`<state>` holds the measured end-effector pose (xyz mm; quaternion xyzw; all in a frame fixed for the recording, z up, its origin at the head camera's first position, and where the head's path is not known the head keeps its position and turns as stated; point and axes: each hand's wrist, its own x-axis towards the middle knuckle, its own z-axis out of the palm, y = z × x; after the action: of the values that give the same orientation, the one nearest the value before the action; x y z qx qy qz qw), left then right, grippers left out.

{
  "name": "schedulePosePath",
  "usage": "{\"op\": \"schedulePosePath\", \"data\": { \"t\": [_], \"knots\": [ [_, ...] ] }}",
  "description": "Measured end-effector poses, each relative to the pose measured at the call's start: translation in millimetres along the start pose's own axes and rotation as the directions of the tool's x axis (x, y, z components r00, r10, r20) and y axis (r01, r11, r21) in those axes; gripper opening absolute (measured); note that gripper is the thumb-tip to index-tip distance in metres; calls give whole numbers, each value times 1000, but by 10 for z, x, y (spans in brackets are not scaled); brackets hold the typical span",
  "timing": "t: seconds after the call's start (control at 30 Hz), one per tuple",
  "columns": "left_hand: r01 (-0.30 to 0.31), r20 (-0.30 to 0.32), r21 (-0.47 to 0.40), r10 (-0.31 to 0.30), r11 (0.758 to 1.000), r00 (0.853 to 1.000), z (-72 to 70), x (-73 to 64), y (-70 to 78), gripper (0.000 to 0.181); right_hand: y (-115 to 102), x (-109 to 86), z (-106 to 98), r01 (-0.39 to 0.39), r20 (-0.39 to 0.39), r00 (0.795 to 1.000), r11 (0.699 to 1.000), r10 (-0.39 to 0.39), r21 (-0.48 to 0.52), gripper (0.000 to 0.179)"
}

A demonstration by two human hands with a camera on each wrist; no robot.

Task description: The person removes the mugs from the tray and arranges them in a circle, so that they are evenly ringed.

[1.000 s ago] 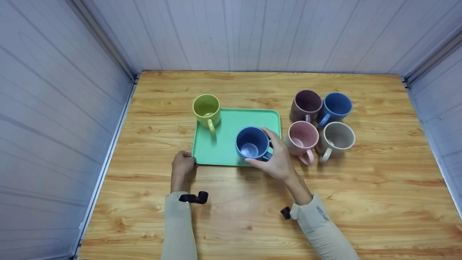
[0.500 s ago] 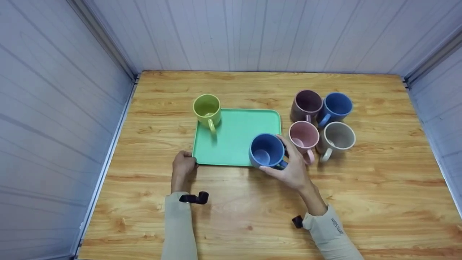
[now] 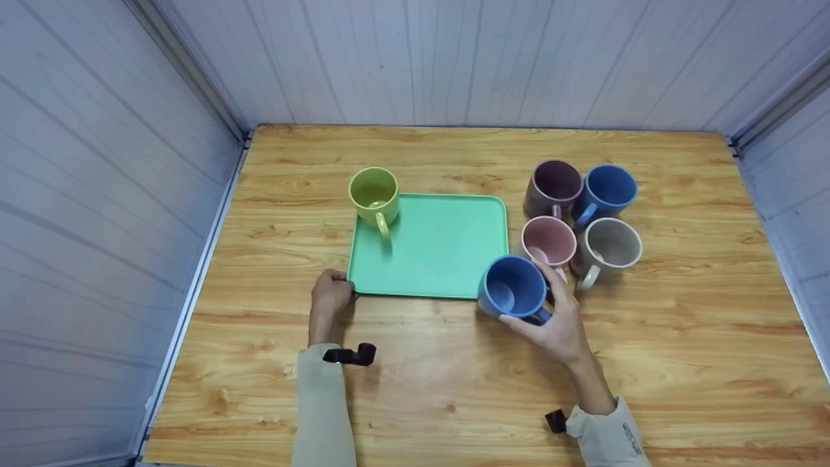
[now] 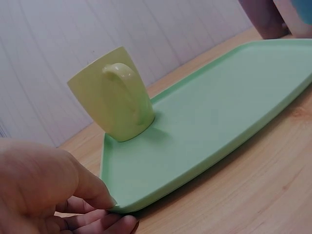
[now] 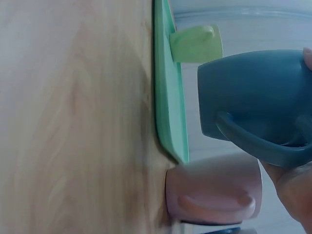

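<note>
My right hand (image 3: 559,327) grips a blue mug (image 3: 513,285) round its upper part, thumb at the near side. The mug hangs over the front right corner of the green tray (image 3: 441,246), raised above the table in the right wrist view. Its handle (image 5: 258,141) points toward my palm. My left hand (image 3: 331,293) pinches the tray's front left corner, thumb on top and fingers at the underside in the left wrist view. A yellow-green mug (image 4: 114,95) stands upright at the tray's back left corner.
Right of the tray stand a pink mug (image 3: 550,239), a purple mug (image 3: 553,188), a second blue mug (image 3: 606,191) and a beige mug (image 3: 608,246), close together. Pale panel walls (image 3: 428,65) enclose the wooden table (image 3: 415,402) at the back and sides.
My right hand has carried the blue mug from over the tray toward the right and nearer to me. My left hand keeps its place at the tray corner.
</note>
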<state>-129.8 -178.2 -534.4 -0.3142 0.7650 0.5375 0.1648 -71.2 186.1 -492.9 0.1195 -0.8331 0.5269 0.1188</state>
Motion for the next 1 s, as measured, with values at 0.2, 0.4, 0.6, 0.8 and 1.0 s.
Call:
{"op": "schedulePosePath", "data": {
  "t": [0.2, 0.4, 0.6, 0.8, 1.0],
  "knots": [
    [-11, -3, -3, 11, 1000, 1000, -12, 17, -15, 30, 136, -129, -72, -15, -5, 1000, 1000, 15, -13, 99],
    [-6, 1, -18, 6, 1000, 1000, -3, 6, -9, 30, 80, -210, -126, -28, -27, 999, 999, 27, -33, 98],
    [0, -9, 22, 0, 1000, 1000, 1, -3, 10, 29, -93, -250, -190, 11, -38, 999, 999, -13, -51, 93],
    [-18, 1, 26, 18, 999, 1000, -7, -7, 11, 27, -17, -289, -212, 9, -49, 999, 999, -11, -37, 93],
    [-27, 6, 21, 26, 999, 1000, -18, -10, 1, 26, 254, -355, -201, -68, -82, 995, 997, 65, -41, 97]
  ]
}}
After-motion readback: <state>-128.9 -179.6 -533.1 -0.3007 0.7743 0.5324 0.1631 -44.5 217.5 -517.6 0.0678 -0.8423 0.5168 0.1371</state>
